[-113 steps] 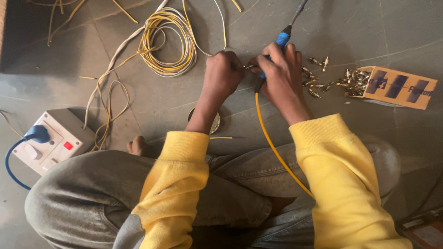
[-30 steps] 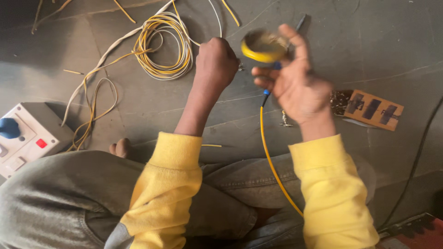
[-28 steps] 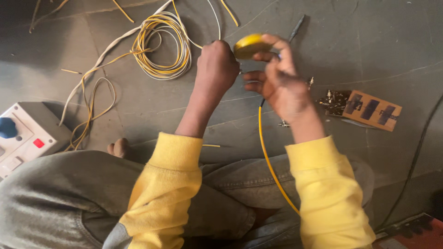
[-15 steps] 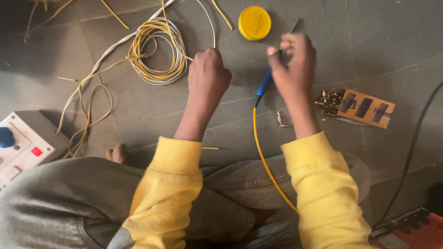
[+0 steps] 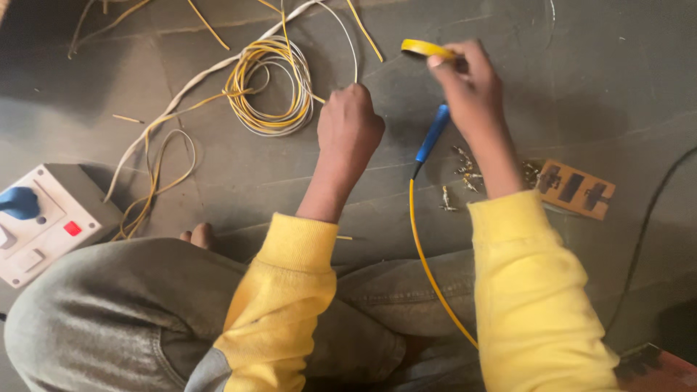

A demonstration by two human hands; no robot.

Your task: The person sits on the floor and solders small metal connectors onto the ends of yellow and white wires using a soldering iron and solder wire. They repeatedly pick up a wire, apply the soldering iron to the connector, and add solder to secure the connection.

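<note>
The floor around the seated person is cluttered. A coil of yellow and white wire (image 5: 270,87) lies up ahead of the left hand, with loose wire strands (image 5: 156,170) trailing off to the left toward a white switch box (image 5: 43,225) that has a blue plug (image 5: 18,203) stuck in it. To the right, a little heap of small metal screws and fittings (image 5: 461,174) lies scattered on the stone floor (image 5: 617,87), and just beyond it sits a flat brown plate with dark slots (image 5: 575,189). A dark cable (image 5: 650,225) curves along the far right edge. Bare toes (image 5: 197,235) peek out by the grey trouser knee.

The right hand (image 5: 472,91) is raised, fingertips pinching a yellow roll of tape (image 5: 427,49) at its rim; the roll is seen nearly edge-on, tilted, its flat face turned up and away. Below that hand a blue-handled tool (image 5: 433,134) lies slanted, its upper end toward the hand and its lower end toward the person, where a yellow wire (image 5: 428,268) runs on down past the knee. I can't tell whether the hand touches it.

The left hand (image 5: 350,134) is curled into a closed fist, a thin white wire (image 5: 354,51) rising from just above it; whether the fist grips that wire I cannot make out.
</note>
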